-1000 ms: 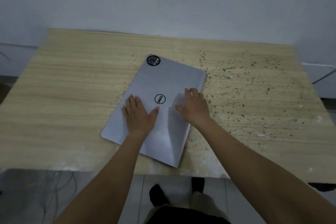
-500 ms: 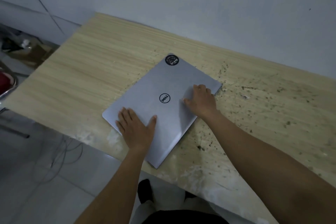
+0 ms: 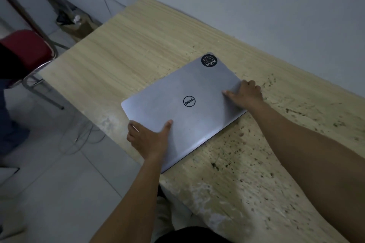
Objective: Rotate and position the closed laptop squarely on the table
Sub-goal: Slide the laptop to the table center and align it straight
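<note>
Left hand (image 3: 149,140) and right hand (image 3: 245,94) clasp opposite edges of the laptop (image 3: 183,108); pivot it flat until parallel with the worktop's (image 3: 138,49) near edge.

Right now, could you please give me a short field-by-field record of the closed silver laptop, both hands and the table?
object: closed silver laptop with round logo, lid down, lying flat
sticker: round black sticker at its far corner
surface: light wood-grain table, dark specks on the right part
alignment: laptop skewed to the table edges; near corner overhangs the front edge
left hand: gripping the near-left edge, thumb on the lid
right hand: gripping the far-right edge
nearby: red-seated metal chair, on the left
</note>
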